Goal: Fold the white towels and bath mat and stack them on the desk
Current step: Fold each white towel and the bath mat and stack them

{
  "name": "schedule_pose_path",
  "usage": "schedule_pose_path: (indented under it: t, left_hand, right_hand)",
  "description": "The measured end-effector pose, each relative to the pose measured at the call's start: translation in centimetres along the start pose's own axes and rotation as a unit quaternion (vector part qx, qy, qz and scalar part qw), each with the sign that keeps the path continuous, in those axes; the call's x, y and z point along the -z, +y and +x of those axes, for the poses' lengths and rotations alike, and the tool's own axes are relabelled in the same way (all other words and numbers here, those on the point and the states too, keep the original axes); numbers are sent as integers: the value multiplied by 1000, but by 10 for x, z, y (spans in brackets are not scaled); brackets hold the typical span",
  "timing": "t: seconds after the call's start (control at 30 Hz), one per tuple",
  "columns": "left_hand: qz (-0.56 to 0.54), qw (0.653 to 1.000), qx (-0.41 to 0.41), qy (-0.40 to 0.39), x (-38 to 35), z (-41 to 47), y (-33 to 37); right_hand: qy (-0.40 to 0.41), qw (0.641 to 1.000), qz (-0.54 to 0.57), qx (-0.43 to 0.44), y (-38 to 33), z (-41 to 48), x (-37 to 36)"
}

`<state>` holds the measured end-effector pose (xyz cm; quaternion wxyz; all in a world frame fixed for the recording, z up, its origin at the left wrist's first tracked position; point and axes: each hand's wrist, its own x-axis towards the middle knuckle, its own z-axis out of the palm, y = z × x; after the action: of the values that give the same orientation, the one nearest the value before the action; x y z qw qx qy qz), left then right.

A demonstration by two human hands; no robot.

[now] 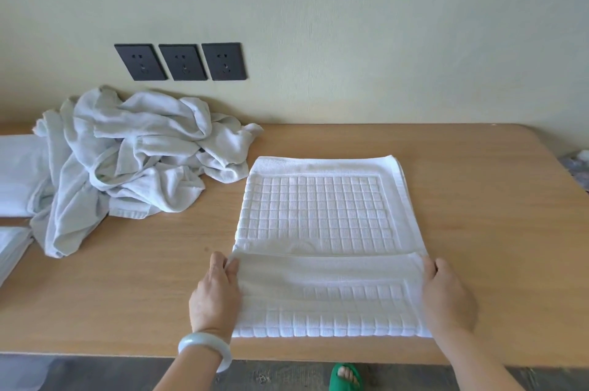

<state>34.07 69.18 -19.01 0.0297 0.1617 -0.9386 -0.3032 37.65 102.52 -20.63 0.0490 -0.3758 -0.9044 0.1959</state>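
Observation:
A white bath mat with a raised grid pattern lies flat on the wooden desk, right of centre. Its near part is folded over away from me, and the folded flap covers the near third. My left hand pinches the flap's left corner. My right hand grips the flap's right corner. A heap of crumpled white towels lies at the desk's back left, apart from the mat.
Folded white cloth lies at the far left edge, with another folded piece below it. Three black wall sockets sit above the heap. The desk's front edge runs just below my wrists; a foot in a green sandal shows on the floor.

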Motion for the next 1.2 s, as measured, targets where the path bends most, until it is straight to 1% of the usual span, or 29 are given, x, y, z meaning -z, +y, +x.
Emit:
schedule_pose_path:
  t: [0.07,0.23,0.3,0.43,0.53,0.57,0.6,0.67,0.7,0.73,0.77,0.8,0.83,0.93,0.97,1.0,1.03,1.07,1.1,1.13,1.17,1.2]
  left_hand:
    - [7,1000,-12,-11,0,3,1]
    - [29,999,-29,-24,2,6,1]
    - [36,999,-20,-24,0,7,1]
    - [54,998,7,-43,-4,12,5]
    - [72,996,33,-50,-3,14,9]
    - [98,995,21,-30,-3,14,10]
    - [130,992,-9,2,-3,13,13]
    - [161,978,-116,69,-6,4,21]
    - [156,968,-180,77,-9,-1,24]
    - [158,956,-241,59,-14,-7,23]
    - [170,944,-280,24,-20,-12,19]
    - [188,936,-297,-19,-26,-16,14]
    - [204,933,-294,-50,-31,-17,7]
    - [214,939,-260,-63,-36,-14,5]
    - [209,942,-254,-70,-33,-13,13]
    - [206,941,-259,-72,-32,-11,21]
    - [201,936,-277,-82,-31,-9,30]
    - [194,930,-297,-95,-31,-6,37]
    - [181,923,-314,-126,-30,-2,42]
    - [167,918,-329,-142,-30,1,46]
    - [166,914,-340,-146,-28,5,49]
    - [178,910,-345,-147,-25,9,52]
  right_hand:
    - [4,1000,1,-2,0,1,-1]
    - [22,998,55,10,8,1,2]
    - [12,999,38,12,4,3,4]
    - [-51,997,-48,14,-6,18,11]
    - [-122,991,-62,-1,-13,26,18]
    - [-131,990,-56,4,-14,26,18]
    - [-127,991,-46,20,-14,25,17]
    - [-92,994,-24,49,-10,22,12]
    - [-69,996,-17,53,-8,20,10]
    - [-47,997,-13,55,-7,17,8]
    - [-28,998,-7,58,-6,15,8]
    - [-16,998,-3,63,-6,13,8]
    - [-17,998,-4,65,-6,12,9]
    - [-23,998,-42,45,-19,12,14]
    - [-1,995,-68,68,-26,12,16]
    - [25,989,-88,120,-35,11,17]
    - [47,976,-85,195,-45,9,17]
    - [43,957,-68,280,-55,6,15]
    - [-4,931,-58,362,-64,3,13]
    - [-65,901,-62,424,-73,-1,10]
    - [-129,879,-77,453,-80,-4,7]
    - [-167,865,-95,464,-85,-4,2]
